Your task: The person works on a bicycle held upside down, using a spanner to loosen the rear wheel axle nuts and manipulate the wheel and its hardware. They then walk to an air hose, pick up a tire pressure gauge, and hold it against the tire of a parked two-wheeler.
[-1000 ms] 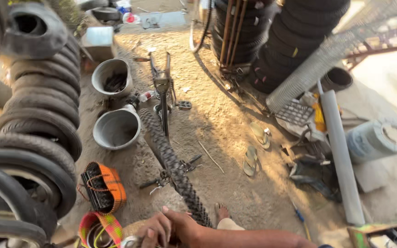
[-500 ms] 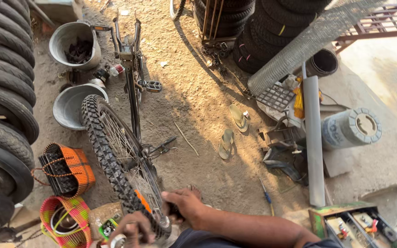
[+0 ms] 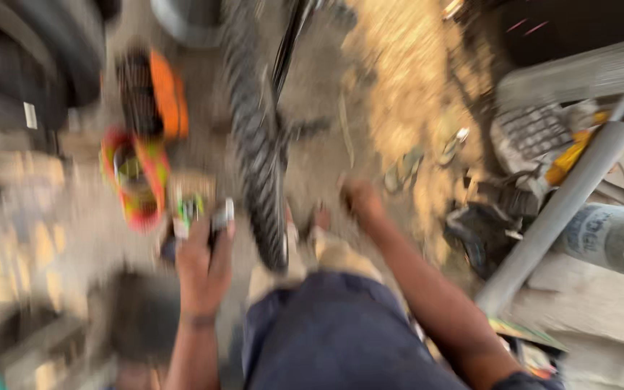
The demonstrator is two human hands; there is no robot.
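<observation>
The picture is heavily motion-blurred. A knobby bicycle tyre [image 3: 258, 144] stands upright in front of me on the dirt, running down between my knees. My left hand [image 3: 204, 256] reaches forward left of the tyre with its fingers around a small silvery object [image 3: 222, 215]; what the object is I cannot make out. My right hand [image 3: 359, 201] is out to the right of the tyre, fingers curled; whether it holds anything is lost in the blur. My dark blue trousers [image 3: 334, 332] fill the bottom centre.
An orange basket [image 3: 157, 90] and a red and green woven basket [image 3: 135, 177] sit on the ground at left. Stacked tyres [image 3: 34, 50] rise at upper left. A grey pipe [image 3: 561, 209], a grey cylinder [image 3: 612, 238] and sandals [image 3: 406, 170] lie at right.
My view has swung down and closer, and it has blurred. The hands have come apart: the left now sits left of the tyre with a small object, the right to its right.
</observation>
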